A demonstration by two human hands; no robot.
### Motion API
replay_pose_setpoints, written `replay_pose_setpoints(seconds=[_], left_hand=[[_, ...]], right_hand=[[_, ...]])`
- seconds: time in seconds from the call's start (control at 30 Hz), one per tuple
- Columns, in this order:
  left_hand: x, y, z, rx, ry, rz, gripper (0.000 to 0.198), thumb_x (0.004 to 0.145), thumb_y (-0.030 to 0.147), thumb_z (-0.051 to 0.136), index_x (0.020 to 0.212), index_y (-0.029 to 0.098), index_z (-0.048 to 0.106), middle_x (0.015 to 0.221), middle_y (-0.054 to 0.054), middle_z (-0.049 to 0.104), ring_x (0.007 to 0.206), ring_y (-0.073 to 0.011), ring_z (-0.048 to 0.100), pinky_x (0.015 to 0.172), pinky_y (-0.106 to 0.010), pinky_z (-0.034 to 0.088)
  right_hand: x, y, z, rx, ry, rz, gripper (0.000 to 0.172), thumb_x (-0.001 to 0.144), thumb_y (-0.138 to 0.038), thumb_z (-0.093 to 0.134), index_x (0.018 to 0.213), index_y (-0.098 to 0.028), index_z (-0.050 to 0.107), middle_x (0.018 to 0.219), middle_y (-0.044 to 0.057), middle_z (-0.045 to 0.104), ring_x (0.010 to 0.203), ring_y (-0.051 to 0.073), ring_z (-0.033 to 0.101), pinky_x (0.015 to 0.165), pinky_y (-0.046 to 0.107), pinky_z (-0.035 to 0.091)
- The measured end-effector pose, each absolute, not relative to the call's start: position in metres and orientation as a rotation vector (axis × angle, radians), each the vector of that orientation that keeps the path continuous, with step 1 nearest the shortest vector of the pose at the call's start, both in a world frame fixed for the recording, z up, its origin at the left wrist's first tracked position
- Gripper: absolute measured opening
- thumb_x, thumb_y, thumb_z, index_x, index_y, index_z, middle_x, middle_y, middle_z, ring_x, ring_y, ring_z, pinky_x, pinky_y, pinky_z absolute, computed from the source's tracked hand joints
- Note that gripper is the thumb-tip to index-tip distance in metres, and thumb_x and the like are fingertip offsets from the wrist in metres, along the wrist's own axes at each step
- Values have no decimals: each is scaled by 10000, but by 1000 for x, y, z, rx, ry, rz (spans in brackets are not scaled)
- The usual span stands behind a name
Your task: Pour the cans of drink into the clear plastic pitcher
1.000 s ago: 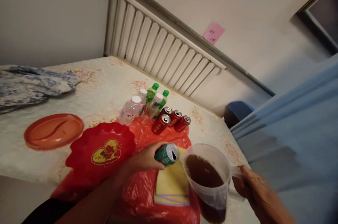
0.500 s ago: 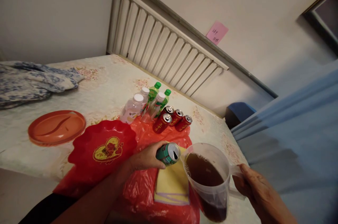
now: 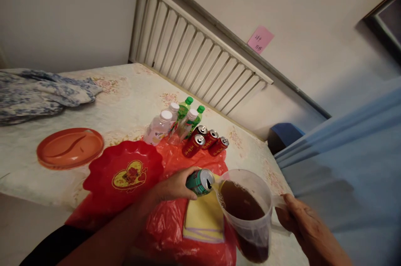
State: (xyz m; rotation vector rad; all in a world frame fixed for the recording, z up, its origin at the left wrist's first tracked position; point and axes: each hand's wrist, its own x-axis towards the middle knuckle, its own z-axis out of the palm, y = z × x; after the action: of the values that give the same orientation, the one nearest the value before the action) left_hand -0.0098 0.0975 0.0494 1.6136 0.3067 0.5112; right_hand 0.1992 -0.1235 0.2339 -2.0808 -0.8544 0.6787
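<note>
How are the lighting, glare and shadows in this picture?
Head view: dim, warm light; also in the head view, highlights on the red plastic bag and green can; again head view, a soft shadow beside the dark frame on the wall.

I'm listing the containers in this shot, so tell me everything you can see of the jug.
The jug, lower right in view, looks translucent and plastic, with a round open top, a spout and a pale handle. Dark brown liquid partly fills it, with bubbles near the spout. The right hand grips the handle. The spout points toward the green can in the left hand; whether they touch is unclear. The jug seems slightly tilted, though the slanted view makes that hard to judge.
</note>
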Motion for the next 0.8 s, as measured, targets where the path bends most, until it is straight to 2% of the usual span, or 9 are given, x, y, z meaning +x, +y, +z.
replay_pose_setpoints(seconds=[0.2, 0.63, 0.8], left_hand=[[-10, 98, 50, 1602, 301, 512, 792, 560, 190, 790, 1300, 248, 513, 1293, -27, 604, 1191, -288, 544, 1011, -378, 427], [-10, 98, 51, 1614, 315, 497, 814, 560, 183, 803, 1314, 219, 500, 1302, -52, 593, 1203, -286, 536, 1027, -381, 416], [-9, 98, 49, 1608, 305, 505, 806, 559, 187, 806, 1304, 251, 507, 1301, -35, 598, 1203, -285, 541, 1027, -388, 422]], right_hand=[[210, -125, 230, -2060, -887, 724, 639, 750, -804, 491, 533, -231, 307, 527, -71, 219, 519, 93, 151, 510, 277, 139], [213, -125, 231, -2093, -913, 740, 636, 761, -798, 474, 525, -233, 302, 520, -70, 214, 512, 94, 142, 510, 284, 132], [220, -126, 227, -2109, -881, 745, 634, 741, -804, 488, 543, -236, 288, 530, -73, 210, 519, 97, 138, 500, 278, 138]])
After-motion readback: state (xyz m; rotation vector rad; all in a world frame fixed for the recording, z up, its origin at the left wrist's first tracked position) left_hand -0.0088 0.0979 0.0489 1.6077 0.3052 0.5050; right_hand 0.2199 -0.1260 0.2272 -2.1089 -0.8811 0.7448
